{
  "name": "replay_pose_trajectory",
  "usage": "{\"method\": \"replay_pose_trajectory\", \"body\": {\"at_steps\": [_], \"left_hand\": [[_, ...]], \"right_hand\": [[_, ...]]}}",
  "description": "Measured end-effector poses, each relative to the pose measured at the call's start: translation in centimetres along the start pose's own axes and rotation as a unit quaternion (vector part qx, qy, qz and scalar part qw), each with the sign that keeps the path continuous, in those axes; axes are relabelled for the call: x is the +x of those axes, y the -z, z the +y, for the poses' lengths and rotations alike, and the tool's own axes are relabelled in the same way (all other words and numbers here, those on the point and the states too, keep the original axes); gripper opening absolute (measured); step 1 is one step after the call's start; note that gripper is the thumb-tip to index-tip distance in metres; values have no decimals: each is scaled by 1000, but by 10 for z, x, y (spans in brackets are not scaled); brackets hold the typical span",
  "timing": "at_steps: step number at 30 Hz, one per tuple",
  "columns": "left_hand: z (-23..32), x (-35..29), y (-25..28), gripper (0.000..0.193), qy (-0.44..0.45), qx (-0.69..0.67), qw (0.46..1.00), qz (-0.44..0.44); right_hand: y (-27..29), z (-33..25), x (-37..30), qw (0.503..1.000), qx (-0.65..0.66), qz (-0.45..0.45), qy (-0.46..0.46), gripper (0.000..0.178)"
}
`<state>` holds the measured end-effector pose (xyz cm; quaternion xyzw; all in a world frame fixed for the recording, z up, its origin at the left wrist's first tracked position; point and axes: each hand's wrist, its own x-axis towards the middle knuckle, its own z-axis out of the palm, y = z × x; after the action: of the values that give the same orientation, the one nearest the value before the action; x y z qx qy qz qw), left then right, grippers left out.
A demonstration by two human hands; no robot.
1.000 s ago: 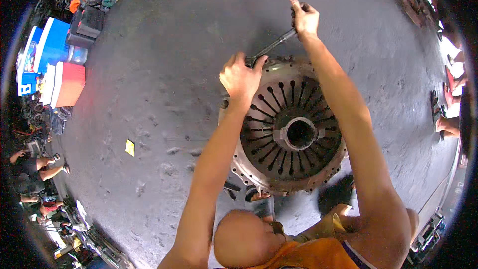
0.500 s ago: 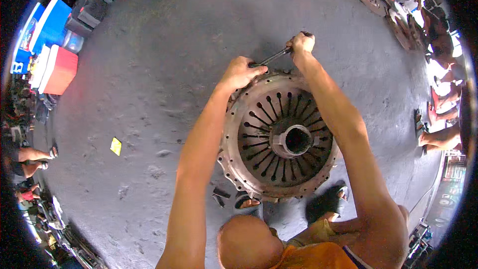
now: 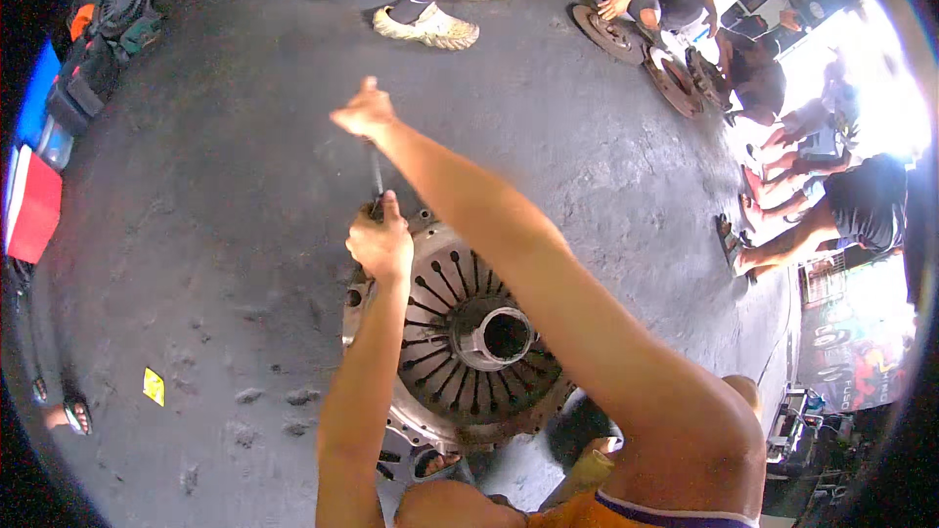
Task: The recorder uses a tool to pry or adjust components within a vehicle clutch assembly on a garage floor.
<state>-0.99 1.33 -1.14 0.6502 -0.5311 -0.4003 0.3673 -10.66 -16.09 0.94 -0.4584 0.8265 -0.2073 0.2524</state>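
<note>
A large round clutch pressure plate [image 3: 440, 386] lies flat on the floor in front of me, its slotted spring fingers and central collar facing up. At its far left rim my left hand [image 3: 381, 244] is closed round the head end of a wrench [image 3: 378, 173], thumb up along it. The wrench's working end is hidden under that hand. My right hand [image 3: 366, 115], slightly blurred, grips the far end of the handle, beyond the rim. My right forearm crosses above the plate and covers part of its right side.
A yellow card [image 3: 154, 386] lies on the dark floor at the left. A red cooler box [image 3: 35, 210] stands at the left edge. Another person's shoe [image 3: 426, 27] is beyond my hands. Several people sit or crouch at the right, near discs [image 3: 608, 34] on the floor.
The view has shifted right. My right hand has swung leftward with the wrench handle, which now points away from me instead of to the right. My left hand stays on the wrench at the rim.
</note>
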Motion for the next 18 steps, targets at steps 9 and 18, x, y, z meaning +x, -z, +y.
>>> {"method": "replay_pose_trajectory", "body": {"at_steps": [9,18], "left_hand": [[-12,0,-14,59,2,-60,995,84],[-14,-8,-18,39,-47,-85,976,197]], "right_hand": [[8,-19,-33,980,-175,-16,90,81],[-22,-68,-72,955,-167,-41,240,36]]}}
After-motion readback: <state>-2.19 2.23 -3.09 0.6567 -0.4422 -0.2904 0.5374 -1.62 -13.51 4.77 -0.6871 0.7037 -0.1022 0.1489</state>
